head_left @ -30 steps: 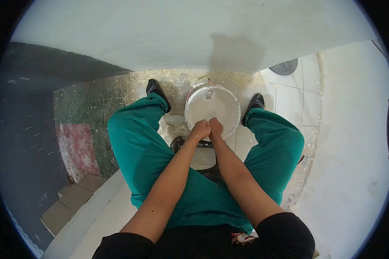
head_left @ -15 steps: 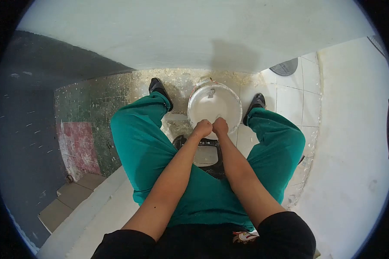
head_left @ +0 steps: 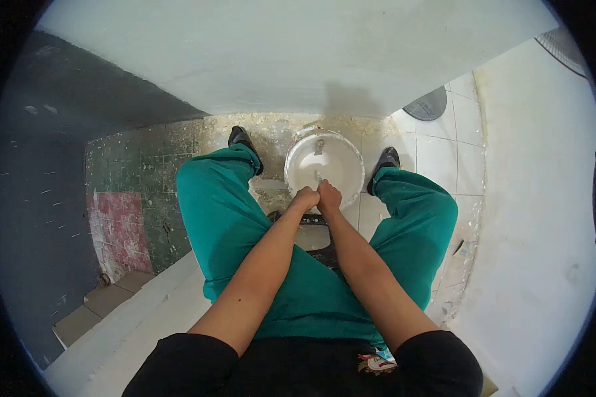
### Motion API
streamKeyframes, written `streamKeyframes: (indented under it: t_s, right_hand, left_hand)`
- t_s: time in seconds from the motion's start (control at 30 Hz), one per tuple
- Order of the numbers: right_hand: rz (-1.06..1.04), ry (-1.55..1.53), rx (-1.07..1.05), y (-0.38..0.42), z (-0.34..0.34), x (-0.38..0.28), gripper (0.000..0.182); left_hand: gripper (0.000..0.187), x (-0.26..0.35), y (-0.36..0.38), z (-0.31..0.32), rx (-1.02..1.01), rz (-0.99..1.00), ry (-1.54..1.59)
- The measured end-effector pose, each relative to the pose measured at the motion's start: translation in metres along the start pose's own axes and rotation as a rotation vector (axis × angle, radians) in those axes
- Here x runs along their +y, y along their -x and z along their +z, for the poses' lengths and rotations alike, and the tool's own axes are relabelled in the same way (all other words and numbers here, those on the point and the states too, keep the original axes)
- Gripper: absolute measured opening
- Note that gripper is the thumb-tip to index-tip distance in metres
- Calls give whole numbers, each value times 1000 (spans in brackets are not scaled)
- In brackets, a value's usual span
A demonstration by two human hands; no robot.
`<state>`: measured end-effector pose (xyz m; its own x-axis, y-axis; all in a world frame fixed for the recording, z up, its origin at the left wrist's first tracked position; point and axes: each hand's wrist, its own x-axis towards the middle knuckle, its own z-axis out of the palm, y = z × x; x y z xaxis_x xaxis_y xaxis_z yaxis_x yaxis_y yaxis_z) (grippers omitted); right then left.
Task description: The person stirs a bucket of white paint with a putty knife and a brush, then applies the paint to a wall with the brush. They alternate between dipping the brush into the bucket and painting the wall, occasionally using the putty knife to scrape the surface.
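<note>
My right hand (head_left: pixel 330 196) is gripping a slim rod (head_left: pixel 320 177) over the round bucket (head_left: pixel 361 169)'s milky liquid (head_left: pixel 343 162); my left hand (head_left: pixel 304 198) is balling alongside, on what I can't tell. Speckled tiles (head_left: pixel 162 152) are meeting smooth wall (head_left: pixel 245 66).

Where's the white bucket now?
In the head view, the white bucket stands just right of centre, between left shoe and right shoe, with the left hand and right hand at its near edge.

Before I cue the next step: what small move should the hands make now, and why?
Probably guide the thin tool slowly through the pale contents, staying inside the rim of the bucket. The right hand appears closed on the tool, whose visible end points into the bucket; the left hand, curled too, is right beside it, though what it holds is hidden.
</note>
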<state>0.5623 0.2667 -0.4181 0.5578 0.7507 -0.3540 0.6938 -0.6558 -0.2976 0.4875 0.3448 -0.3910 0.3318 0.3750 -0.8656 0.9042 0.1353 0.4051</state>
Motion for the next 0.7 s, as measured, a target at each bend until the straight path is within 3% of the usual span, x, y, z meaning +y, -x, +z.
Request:
streamKeyframes:
  t_s: [0.13,0.37,0.43,0.5,0.57,0.67,0.7]
  right_hand:
    - [-167,46,16,4,3,11,18]
    - [-136,84,44,8,-6,5,11]
    - [-134,97,11,7,-9,1,10]
    - [-157,77,54,10,-4,1,11]
    - [-165,81,61,7,-5,1,11]
    - [-159,101,38,10,-15,-2,10]
    - [-167,97,54,7,-14,-1,10]
  left_hand:
    - [45,4,13,-1,-36,-1,-3]
    - [41,3,17,-5,-31,39,35]
    - [28,-18,-21,1,-68,304,-263]
    - [23,-20,-20,0,-61,321,-313]
    - [21,-10,-9,0,2,104,-107]
    - [17,-9,6,-6,20,105,27]
    - [22,-10,2,-9,-30,167,-69]
